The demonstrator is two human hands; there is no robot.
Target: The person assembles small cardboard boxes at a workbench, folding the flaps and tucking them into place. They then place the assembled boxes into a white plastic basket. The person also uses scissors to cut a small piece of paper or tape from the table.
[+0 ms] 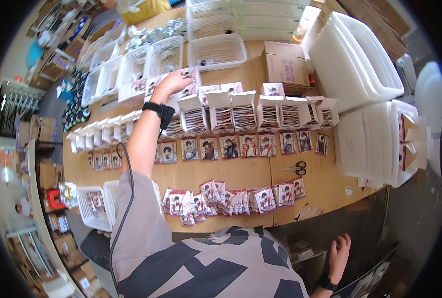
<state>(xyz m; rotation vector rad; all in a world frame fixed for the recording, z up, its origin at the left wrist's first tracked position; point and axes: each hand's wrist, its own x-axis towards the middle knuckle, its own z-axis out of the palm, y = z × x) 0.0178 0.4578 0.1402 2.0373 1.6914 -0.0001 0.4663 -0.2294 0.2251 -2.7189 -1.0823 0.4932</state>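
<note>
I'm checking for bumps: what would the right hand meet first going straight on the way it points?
The right hand would probably meet the near edge of the wooden table first, though depth is unclear and it might pass underneath.

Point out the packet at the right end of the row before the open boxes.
The packet with a dark figure: the only one in that row wholly right of the scissors.

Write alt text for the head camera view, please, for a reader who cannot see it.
A person's left hand reaches across a wooden table to printed white boxes, behind a row of open boxes holding packets; the right hand is away from the table. Loose packets and black-handled scissors lie nearer.
</note>
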